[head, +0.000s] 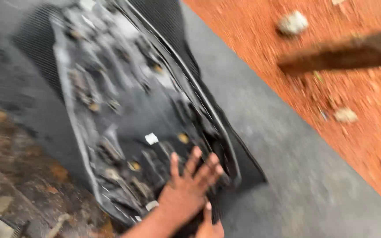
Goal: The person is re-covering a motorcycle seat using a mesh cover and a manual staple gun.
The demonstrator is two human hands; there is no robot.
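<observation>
The fingers (195, 163) of the left hand (184, 194) are spreading flat and pressing on the near end of a big black car panel (124, 110), which is lying with its inner side up. The fingers are not pinching anything; they are only resting open on the plastic. Just beside this hand, at the panel's near edge, the right hand (210, 227) is showing only a thumb and a part of the palm, so I cannot tell how its fingers are standing.

The panel is resting on a grey slab (287, 167) and is carrying many small clips and brackets (111, 152) (the picture is blurring, so their kind is not clear). To the right of the panel, beyond the slab, red soil (353, 97) with pale stones (293, 23) is lying, and a dark bar (345, 53) is crossing above it. To the left of the panel, rusty scrap (18, 185) is lying.

In my judgement the panel could be sliding off the slab's edge, because only an open palm is holding it. The ribs and clips could also be scratching the fingers.
</observation>
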